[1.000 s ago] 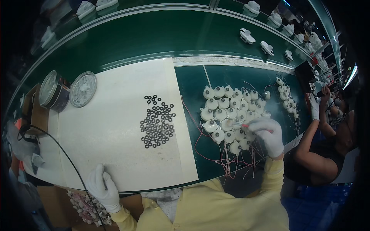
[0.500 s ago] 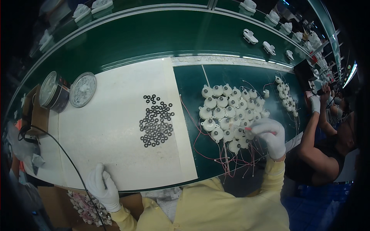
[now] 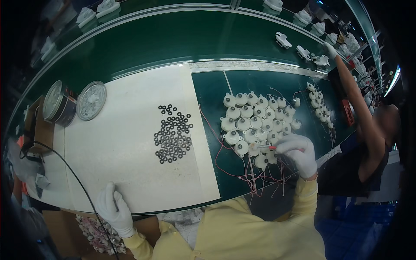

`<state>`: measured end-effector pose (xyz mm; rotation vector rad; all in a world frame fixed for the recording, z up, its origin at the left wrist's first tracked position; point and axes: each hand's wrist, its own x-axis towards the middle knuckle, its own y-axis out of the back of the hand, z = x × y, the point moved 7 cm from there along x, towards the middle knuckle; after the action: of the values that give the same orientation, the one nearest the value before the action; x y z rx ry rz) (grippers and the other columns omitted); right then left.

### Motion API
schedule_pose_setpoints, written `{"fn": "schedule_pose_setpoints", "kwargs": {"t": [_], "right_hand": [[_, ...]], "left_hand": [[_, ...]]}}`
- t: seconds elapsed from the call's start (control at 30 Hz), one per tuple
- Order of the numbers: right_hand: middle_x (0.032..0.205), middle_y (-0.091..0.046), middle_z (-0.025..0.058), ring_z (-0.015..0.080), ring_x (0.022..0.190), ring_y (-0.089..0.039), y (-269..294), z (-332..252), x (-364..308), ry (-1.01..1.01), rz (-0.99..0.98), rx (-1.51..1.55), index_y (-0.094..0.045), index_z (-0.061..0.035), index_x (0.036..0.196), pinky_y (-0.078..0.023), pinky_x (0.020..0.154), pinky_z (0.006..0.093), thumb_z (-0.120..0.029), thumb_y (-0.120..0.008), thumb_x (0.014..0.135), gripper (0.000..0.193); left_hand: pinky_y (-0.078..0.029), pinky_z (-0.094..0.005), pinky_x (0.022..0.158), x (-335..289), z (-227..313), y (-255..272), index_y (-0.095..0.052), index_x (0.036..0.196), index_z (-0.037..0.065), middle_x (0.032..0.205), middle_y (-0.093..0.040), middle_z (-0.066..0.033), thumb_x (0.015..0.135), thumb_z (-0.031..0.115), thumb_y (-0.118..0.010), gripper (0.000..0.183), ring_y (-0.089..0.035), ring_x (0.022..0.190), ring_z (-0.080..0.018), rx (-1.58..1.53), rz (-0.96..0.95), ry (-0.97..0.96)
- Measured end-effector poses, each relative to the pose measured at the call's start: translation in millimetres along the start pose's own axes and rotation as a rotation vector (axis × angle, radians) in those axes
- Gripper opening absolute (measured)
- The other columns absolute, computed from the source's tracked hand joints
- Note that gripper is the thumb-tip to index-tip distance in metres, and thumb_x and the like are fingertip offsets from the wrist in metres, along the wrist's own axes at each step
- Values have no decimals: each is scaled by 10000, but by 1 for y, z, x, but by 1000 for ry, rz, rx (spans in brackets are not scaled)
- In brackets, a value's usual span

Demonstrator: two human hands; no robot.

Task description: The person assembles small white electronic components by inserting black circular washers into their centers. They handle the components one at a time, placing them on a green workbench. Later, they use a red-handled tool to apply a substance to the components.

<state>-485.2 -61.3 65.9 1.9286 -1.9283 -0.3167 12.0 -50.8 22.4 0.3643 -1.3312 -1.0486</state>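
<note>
My right hand [image 3: 298,152], in a white glove, grips a thin brush [image 3: 265,147] with a red handle and a pale tip. The tip points left, over the lower part of a cluster of round white housings [image 3: 243,124]. Each housing has a dark hub at its middle. Red and white wires [image 3: 252,177] trail from them toward the table's front edge. My left hand [image 3: 114,209], also gloved, lies at the front edge of the white board [image 3: 108,160] with its fingers stretched out, holding nothing. Many small black rings [image 3: 172,134] are spread on that board.
An open tin [image 3: 65,106] and its round lid [image 3: 91,100] stand at the back left, beside a cardboard box [image 3: 45,134]. A black cable [image 3: 73,171] crosses the left side. At the right, a co-worker's arm [image 3: 353,91] reaches toward white parts [image 3: 321,60] on the green belt [image 3: 164,39].
My right hand and the brush have shifted slightly left and down over the housings. My left hand stays put. The co-worker's arm has swung up to the white parts on the belt.
</note>
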Motion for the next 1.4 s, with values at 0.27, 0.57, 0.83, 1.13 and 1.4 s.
{"fn": "schedule_pose_setpoints", "kwargs": {"t": [0.27, 0.57, 0.83, 1.13, 1.4], "right_hand": [[958, -771, 147, 249, 851, -708, 5, -6, -4, 60, 23, -27, -789, -13, 893, -537, 785, 336, 54, -591, 668, 306], [953, -767, 139, 244, 841, -701, -3, -14, -5, 139, -15, -84, -792, -31, 902, -530, 770, 339, 43, -605, 670, 308], [991, -752, 177, 215, 854, -695, 26, 5, -38, -9, 155, 133, -751, 13, 899, -527, 766, 313, 23, -595, 696, 256], [1036, -738, 194, 242, 911, -720, 20, 7, -61, -110, 184, 238, -734, 46, 930, -554, 851, 334, -10, -637, 781, 187], [1054, -753, 177, 265, 917, -709, 10, 6, -68, -52, 91, 68, -748, 13, 949, -535, 841, 348, -1, -661, 773, 197]], "left_hand": [[-462, -445, 700, -1, -2, -1, -648, 1257, -5, 970, -687, -147, 916, -35, -621, 343, -605, 787, -341, 8, -6, -4], [-471, -456, 704, 1, 0, 0, -655, 1244, -6, 964, -692, -152, 903, -49, -620, 346, -615, 791, -354, 15, 8, -33], [-484, -450, 716, -1, -1, 0, -664, 1238, -15, 969, -703, -152, 912, -43, -624, 330, -621, 799, -352, 6, 12, -15], [-495, -451, 752, -6, -6, -2, -672, 1233, -28, 993, -705, -156, 920, -41, -623, 317, -630, 852, -353, 22, 3, 13], [-510, -441, 795, -10, -9, -3, -679, 1223, -41, 1041, -721, -156, 938, -36, -618, 292, -642, 893, -341, 21, 21, 53]]}}
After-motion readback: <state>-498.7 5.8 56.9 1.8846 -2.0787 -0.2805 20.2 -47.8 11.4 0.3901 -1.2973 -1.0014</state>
